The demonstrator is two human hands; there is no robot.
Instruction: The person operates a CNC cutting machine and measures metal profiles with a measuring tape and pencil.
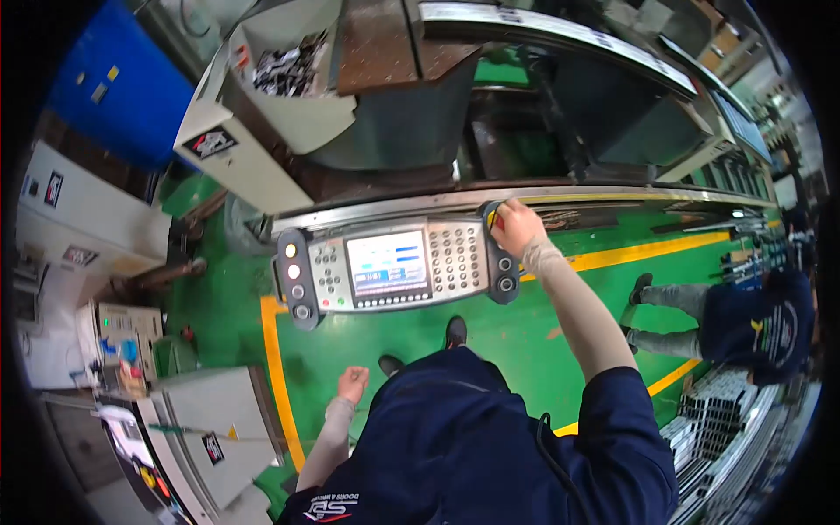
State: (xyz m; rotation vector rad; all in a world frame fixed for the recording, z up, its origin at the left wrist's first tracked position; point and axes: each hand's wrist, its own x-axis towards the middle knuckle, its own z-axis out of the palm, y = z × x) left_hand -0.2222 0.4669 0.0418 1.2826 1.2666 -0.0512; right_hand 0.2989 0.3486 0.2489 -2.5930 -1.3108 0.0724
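A machine control panel [386, 267] with a lit screen, rows of buttons and dark end grips is mounted in front of me. My right hand [518, 226] reaches to its upper right corner. Its fingers close round a button with a yellow ring [493, 218], mostly covered by the hand. Two round dark knobs [505, 273] sit just below it on the same end grip. Down at my side, apart from the panel, my left hand [353, 383] hangs with curled fingers and nothing visible in it.
Behind the panel stands a large machine with a metal rail [612, 194] and a bin of metal scraps [289, 68]. Cabinets [214, 433] line the left. A co-worker [752, 325] stands at right near stacked metal profiles [726, 416]. Yellow lines mark the green floor [525, 350].
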